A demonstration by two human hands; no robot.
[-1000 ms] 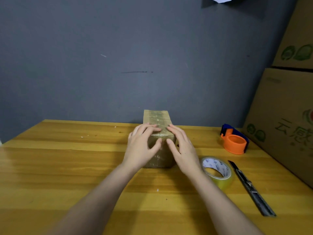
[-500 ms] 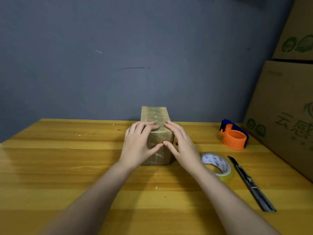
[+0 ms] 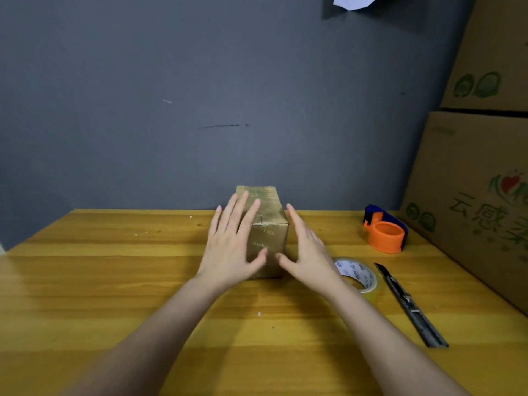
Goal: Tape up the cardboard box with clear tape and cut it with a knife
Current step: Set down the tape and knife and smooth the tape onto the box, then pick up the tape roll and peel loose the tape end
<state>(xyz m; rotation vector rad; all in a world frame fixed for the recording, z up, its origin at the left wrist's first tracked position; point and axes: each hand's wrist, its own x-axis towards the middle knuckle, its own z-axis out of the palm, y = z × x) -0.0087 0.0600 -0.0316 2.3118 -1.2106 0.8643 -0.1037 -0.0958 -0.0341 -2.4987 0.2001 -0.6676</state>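
A small cardboard box wrapped in shiny clear tape stands on the wooden table near the grey wall. My left hand lies with straight, spread fingers over the box's left side and top edge. On the other side, my right hand is flat and open beside the box's right face, its thumb near the front lower corner. A roll of clear tape lies flat just right of my right wrist. A utility knife lies farther right, blade end pointing away from me.
An orange and blue tape dispenser sits at the back right of the table. Large printed cardboard cartons are stacked along the right edge. The grey wall closes off the back.
Both hands have lifted off the box's near top edge and spread apart, fingers straightening; the left now covers the left side, the right has drawn off to the right.
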